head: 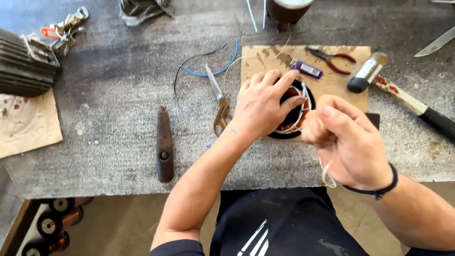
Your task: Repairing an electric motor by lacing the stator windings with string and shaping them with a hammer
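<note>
My left hand (264, 103) rests on a round black motor stator (297, 110) with copper windings and white cord around it, fingers pressing its top. My right hand (348, 137) is closed on a white cord (326, 173) that hangs below the fist, just right of the stator. The stator sits on a piece of brown cardboard (265, 59) on the grey workbench.
Scissors (218, 102), a blue wire (222, 68), a dark wooden handle (164, 144), red pliers (332, 59), a purple lighter (307, 69), a mallet (403, 92), a knife blade (436, 43), keys (64, 31), a finned metal part (26, 64). Copper wire spools (52, 223) lie below.
</note>
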